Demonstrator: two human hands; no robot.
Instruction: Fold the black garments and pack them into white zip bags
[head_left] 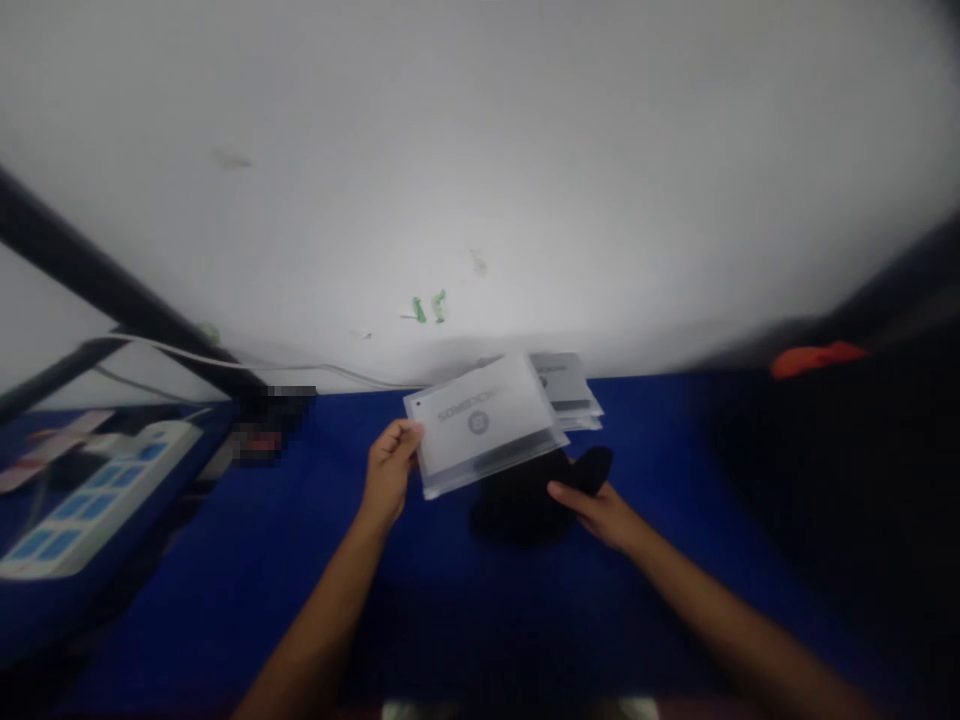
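My left hand [390,468] pinches the left edge of a flat translucent plastic bag [487,420] with grey print and a round logo, held tilted above the blue surface. My right hand [596,505] is closed on a black item [525,500], whose dark shape extends under the bag; its details are too dark to make out. Behind the bag's right end, more similar printed bags [574,385] lie in a small pile near the wall.
A blue-covered table [285,560] meets a white wall [525,180]. A white power strip with blue sections [97,500] lies at the left. A pale cable [300,366] runs along the wall. An orange item [817,358] is at the right.
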